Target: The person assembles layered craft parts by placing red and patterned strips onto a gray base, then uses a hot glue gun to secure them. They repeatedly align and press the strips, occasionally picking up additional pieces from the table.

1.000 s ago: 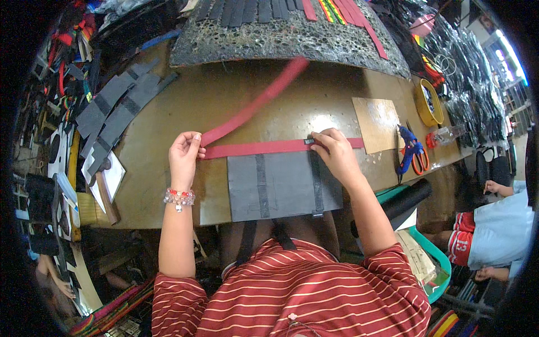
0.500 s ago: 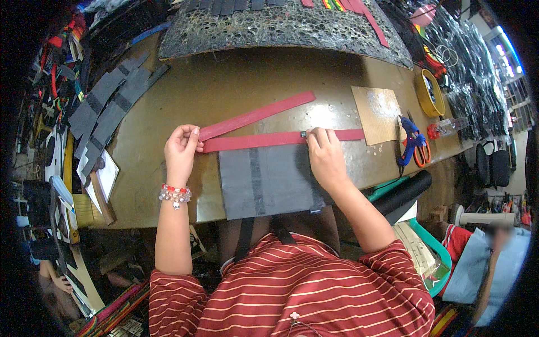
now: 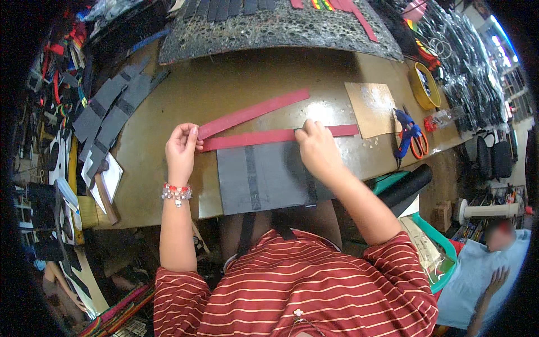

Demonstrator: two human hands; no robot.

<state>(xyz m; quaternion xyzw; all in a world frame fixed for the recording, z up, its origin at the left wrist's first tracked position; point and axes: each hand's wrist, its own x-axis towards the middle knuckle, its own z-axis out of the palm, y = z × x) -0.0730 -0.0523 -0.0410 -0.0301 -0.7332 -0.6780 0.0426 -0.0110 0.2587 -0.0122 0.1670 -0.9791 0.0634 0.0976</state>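
My left hand (image 3: 182, 150) pinches the left end of a long red strip (image 3: 252, 114), folded so that its two lengths spread apart to the right like a narrow V. The lower red length (image 3: 255, 138) lies along the top edge of a flat dark grey panel (image 3: 234, 178) with darker bands across it. My right hand (image 3: 321, 150) is closed over that lower length, thumb and fingers together at a small dark piece (image 3: 296, 131) on the strip. The fingers hide most of this piece. The strip's end (image 3: 343, 130) sticks out to the right of my hand.
At the right lie a cardboard piece (image 3: 368, 106), a blue glue gun (image 3: 403, 137), orange-handled scissors (image 3: 420, 147) and a yellow bowl (image 3: 428, 92). Grey panels (image 3: 115, 109) and a hammer (image 3: 105, 196) are at the left. A speckled board (image 3: 275, 42) stands at the back.
My right hand has shifted a little to the left along the strip and now covers more of the small dark piece. My left hand keeps its pinch. The view has shifted slightly.
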